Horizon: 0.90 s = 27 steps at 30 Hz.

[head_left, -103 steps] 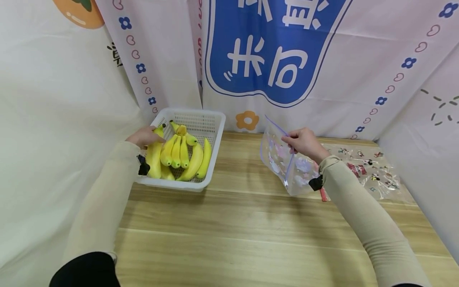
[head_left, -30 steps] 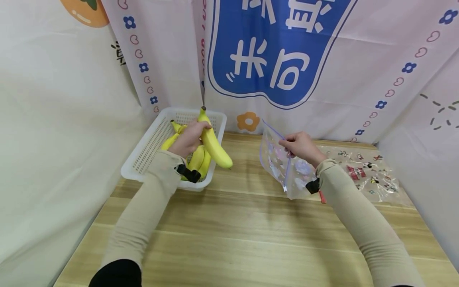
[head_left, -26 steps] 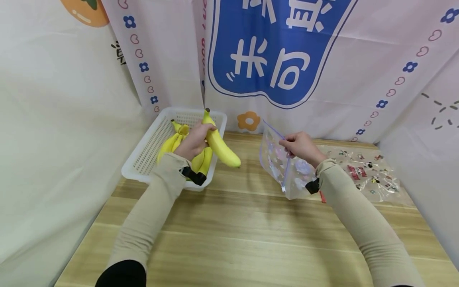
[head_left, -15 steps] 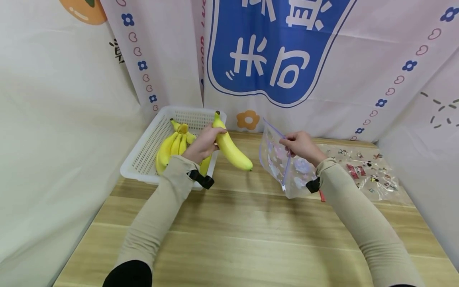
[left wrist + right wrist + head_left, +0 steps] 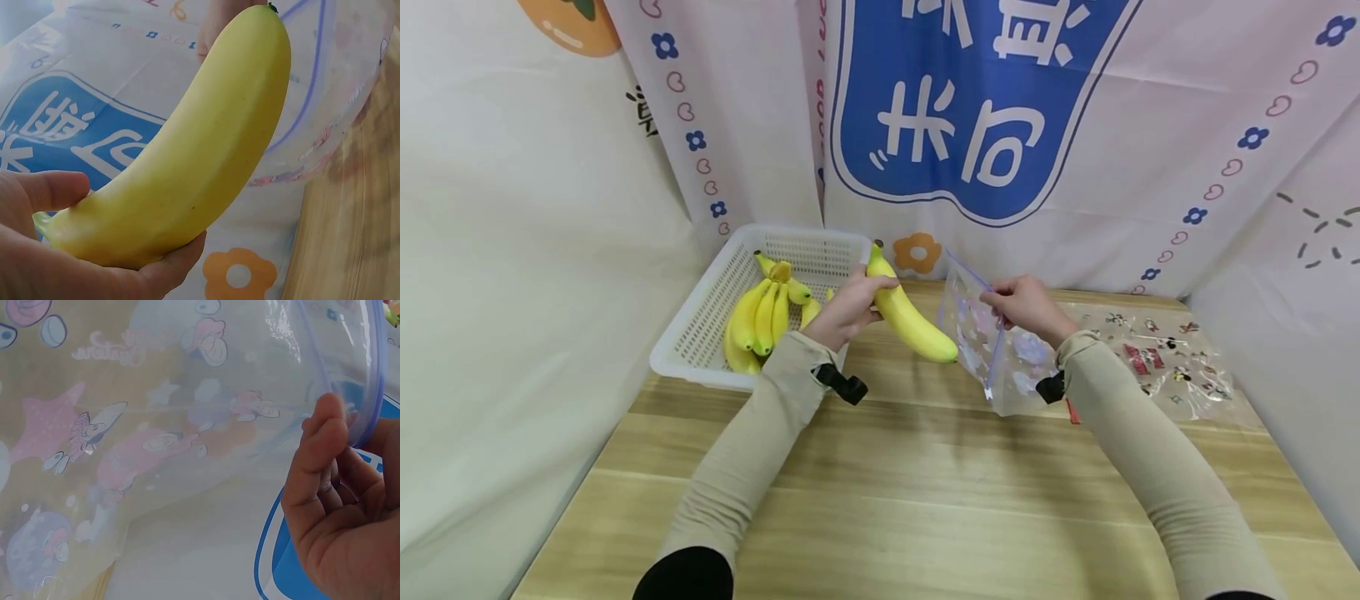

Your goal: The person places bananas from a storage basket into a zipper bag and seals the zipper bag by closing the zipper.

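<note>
My left hand (image 5: 848, 307) grips a single yellow banana (image 5: 913, 321) near its stem end; the thumb lies on one side and the fingers curl beneath, as the left wrist view shows. The banana's free tip points down and right, close to the mouth of a clear zip bag (image 5: 981, 333). Whether tip and bag touch, I cannot tell. My right hand (image 5: 1030, 307) pinches the bag's purple-edged rim and holds the mouth apart. Pink and purple cartoon prints cover the bag (image 5: 144, 450). Behind my left hand, more bananas (image 5: 763, 312) lie in a white plastic basket (image 5: 688, 346).
A second clear bag (image 5: 1172, 358) with small cartoon prints and a red patch lies flat at the right. Printed cloth (image 5: 760, 125) hangs behind the wooden table (image 5: 940, 500) and at both sides.
My left hand reached into the basket, took a banana out and carried it right to the bag's mouth. My right hand has kept its pinch on the bag, nearly still.
</note>
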Available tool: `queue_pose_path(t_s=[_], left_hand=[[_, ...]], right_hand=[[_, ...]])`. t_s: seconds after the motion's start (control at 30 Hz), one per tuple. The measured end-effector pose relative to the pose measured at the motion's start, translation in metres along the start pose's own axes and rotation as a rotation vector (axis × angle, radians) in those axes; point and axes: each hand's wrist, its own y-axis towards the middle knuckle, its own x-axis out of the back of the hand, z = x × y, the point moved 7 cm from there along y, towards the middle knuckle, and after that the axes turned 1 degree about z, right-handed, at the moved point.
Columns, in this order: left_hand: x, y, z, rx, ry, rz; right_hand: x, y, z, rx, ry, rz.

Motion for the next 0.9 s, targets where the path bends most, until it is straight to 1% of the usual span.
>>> queue_pose_path(t_s=[0.27,0.4,0.5,0.7,0.9], left_hand=[[-0.018,-0.003,0.001,-0.026,0.009,-0.033],[-0.024,-0.004,0.003,-0.054,0.032,-0.056],[-0.029,-0.004,0.006,-0.074,0.058,-0.057],[-0.037,-0.004,0.013,-0.115,0.146,-0.034],[-0.047,-0.006,0.017,-0.153,0.259,0.028]], right_hand=[[0.0,0.002,0.002,0.005,-0.022,-0.005],[0.0,0.002,0.003,0.01,-0.04,-0.003],[0.0,0.002,0.005,0.011,-0.037,-0.012],[0.003,0.0,0.009,0.024,-0.031,-0.036],[0.006,-0.002,0.013,0.028,-0.049,-0.057]])
